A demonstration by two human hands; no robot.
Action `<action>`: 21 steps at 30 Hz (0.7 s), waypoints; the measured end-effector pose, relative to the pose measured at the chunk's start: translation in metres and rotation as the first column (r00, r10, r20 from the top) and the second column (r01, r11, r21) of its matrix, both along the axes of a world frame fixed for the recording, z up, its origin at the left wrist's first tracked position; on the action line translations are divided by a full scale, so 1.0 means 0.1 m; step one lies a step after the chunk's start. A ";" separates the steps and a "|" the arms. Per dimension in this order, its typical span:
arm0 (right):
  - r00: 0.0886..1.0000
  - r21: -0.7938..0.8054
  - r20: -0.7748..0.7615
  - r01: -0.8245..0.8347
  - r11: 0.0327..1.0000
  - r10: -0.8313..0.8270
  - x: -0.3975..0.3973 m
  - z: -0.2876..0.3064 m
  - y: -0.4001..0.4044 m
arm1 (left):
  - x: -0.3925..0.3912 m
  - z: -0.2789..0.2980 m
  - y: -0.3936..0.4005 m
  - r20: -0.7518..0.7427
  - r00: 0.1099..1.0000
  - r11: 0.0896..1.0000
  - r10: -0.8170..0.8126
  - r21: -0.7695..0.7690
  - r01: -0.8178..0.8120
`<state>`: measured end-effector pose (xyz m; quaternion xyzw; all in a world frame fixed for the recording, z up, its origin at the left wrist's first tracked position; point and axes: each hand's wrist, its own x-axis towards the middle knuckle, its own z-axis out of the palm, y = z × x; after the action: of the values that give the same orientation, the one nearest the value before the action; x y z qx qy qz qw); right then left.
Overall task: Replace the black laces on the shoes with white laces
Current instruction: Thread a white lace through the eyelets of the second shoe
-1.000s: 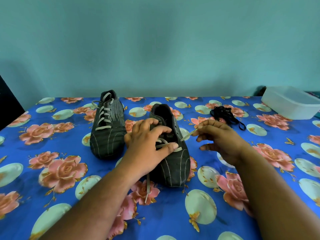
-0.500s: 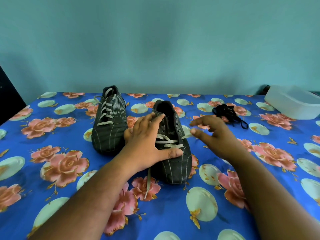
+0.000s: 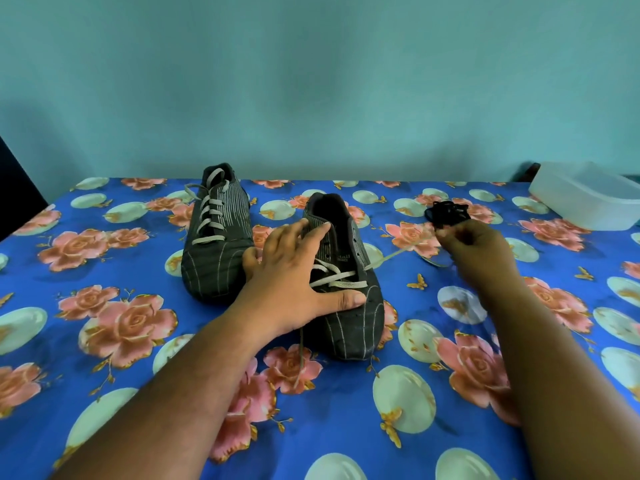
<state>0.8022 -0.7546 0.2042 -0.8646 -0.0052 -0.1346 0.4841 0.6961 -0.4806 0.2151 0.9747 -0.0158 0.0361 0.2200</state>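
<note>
Progress: upper-left shoe (image 3: 218, 237) fully white-laced | centre shoe (image 3: 346, 289) two rows done | your left hand (image 3: 294, 282), fingers spread, steadies it | your right hand (image 3: 474, 251) pinches white lace (image 3: 388, 257) | black laces (image 3: 446, 212) discarded upper right.

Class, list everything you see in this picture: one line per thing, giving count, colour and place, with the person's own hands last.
left shoe: one, dark grey with pale stripes, fully laced in white, far left of centre on the cloth.
right shoe: one, dark grey, only its lower eyelets laced, centre.
white lace: one, crossing the right shoe; one end runs right, the other trails off the toe.
black laces: one bundle, black, beyond the right hand.
tub: one, translucent white, far right.
tablecloth: one, blue with pink roses and pale ovals, over the whole table.
wall: teal, behind.
left hand: rests on the right shoe.
right hand: pinches the lace end.
</note>
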 end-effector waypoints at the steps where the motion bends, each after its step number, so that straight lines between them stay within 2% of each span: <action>1: 0.997 -0.097 -0.023 0.066 0.993 -0.069 0.03 -0.04 -0.03 | 0.00 0.00 0.00 0.001 1.000 1.000 -0.002 -0.001 0.002; 3: 0.992 -0.308 -0.026 0.113 0.945 -0.127 0.05 -0.14 -0.01 | 0.00 0.00 0.01 0.003 1.000 1.000 -0.004 -0.005 0.004; 5: 0.996 -0.442 0.057 0.086 0.893 -0.067 0.02 -0.17 0.10 | 0.00 0.00 0.02 0.001 1.000 1.000 -0.005 -0.014 0.005; 6: 0.991 -0.448 0.131 0.028 0.894 0.035 -0.03 -0.16 0.16 | 0.00 0.00 0.02 0.001 1.000 1.000 -0.007 -0.018 0.007; 8: 0.917 -0.413 0.236 -0.204 0.887 0.321 -0.12 -0.11 0.28 | 0.01 0.00 0.02 0.002 1.000 1.000 -0.010 -0.021 0.010; 10: 0.830 -0.453 0.213 -0.384 0.804 0.516 -0.19 -0.12 0.38 | 0.01 -0.01 0.02 0.007 1.000 1.000 -0.007 -0.018 0.007; 11: 0.806 -0.477 0.184 -0.427 0.768 0.562 -0.20 -0.13 0.41 | 0.01 -0.01 0.02 0.009 1.000 1.000 -0.003 -0.015 0.004; 17: 0.764 -0.439 0.143 -0.521 0.732 0.630 -0.17 -0.11 0.42 | 0.02 -0.01 0.02 -0.010 1.000 1.000 -0.004 -0.028 0.003; 21: 0.848 -0.415 0.192 -0.386 0.824 0.494 -0.04 -0.09 0.26 | 0.03 -0.04 0.04 -0.008 1.000 0.999 0.002 -0.035 -0.002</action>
<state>0.7986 -0.7288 0.1948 -0.8836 -0.3024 -0.1401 0.3288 0.6991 -0.4766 0.2114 0.9708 -0.0132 0.0326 0.2373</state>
